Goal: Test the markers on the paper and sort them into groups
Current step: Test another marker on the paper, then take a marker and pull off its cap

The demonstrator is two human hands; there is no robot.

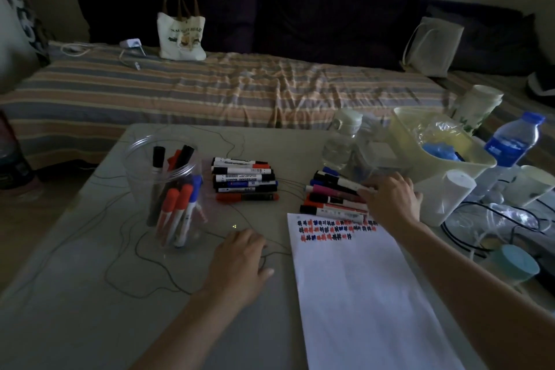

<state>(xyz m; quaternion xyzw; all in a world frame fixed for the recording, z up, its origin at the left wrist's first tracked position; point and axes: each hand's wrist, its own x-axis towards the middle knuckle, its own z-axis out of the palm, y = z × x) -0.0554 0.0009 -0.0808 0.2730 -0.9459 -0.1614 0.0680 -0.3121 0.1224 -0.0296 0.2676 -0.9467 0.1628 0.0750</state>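
Markers, right-hand pile of capped plastic pens (pixel 333 198): our right hand (pixel 390 201) fingertips rest on it, grasp unclear; left hand (pixel 237 264) relaxed flat on table. Risk: nudge rolls pens onto white test paper (pixel 360 294), mixing groups.

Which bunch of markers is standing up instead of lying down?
The markers in the clear plastic jar on the left stand upright. The middle pile and the pile under the right hand lie flat on the table.

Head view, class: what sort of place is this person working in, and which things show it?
Probably a room in a home, not a classroom or workshop. A low table stands before a sofa or daybed with a striped cover and dark cushions; a tote bag sits on it.
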